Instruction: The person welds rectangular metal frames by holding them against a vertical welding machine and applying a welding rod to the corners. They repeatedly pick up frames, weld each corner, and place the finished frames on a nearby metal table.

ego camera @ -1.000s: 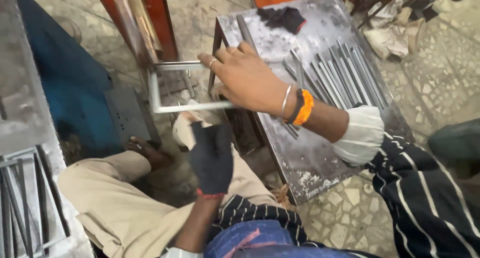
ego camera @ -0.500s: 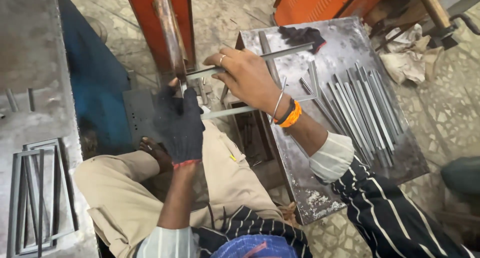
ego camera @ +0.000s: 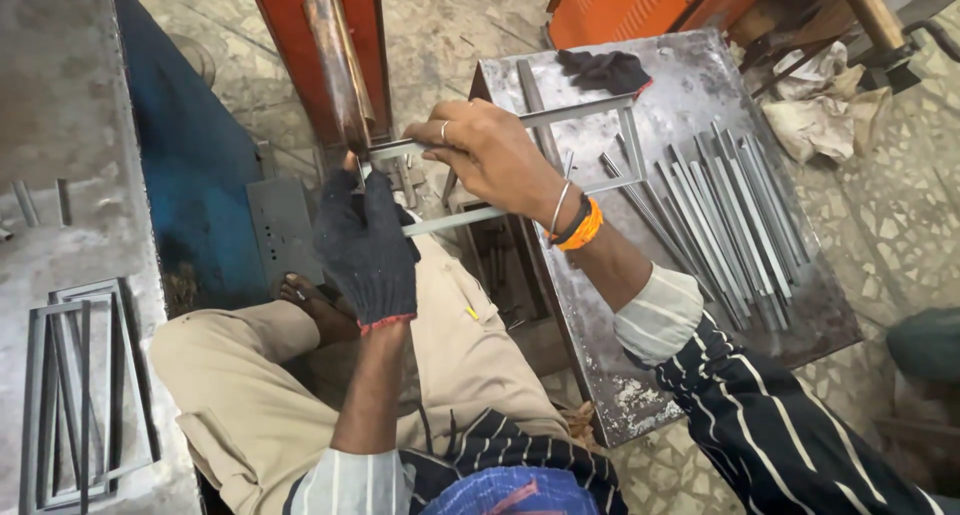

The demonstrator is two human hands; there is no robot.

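The left hand [ego camera: 366, 245], in a dark knitted glove with a red cuff, was clenched around the near end of a rectangular grey metal strip frame [ego camera: 520, 165], just below the tip of a copper-coloured rod [ego camera: 338, 65] set in an orange machine column [ego camera: 320, 45]. The bare right hand [ego camera: 490, 155], wearing a ring, a steel bangle and an orange band, grasped the frame's upper bar. The frame's far end lay over a scuffed steel work table [ego camera: 700, 75], beside a row of loose grey metal strips [ego camera: 720, 215] and a black glove [ego camera: 605, 70]. Finished frames [ego camera: 80, 385] lay stacked at left.
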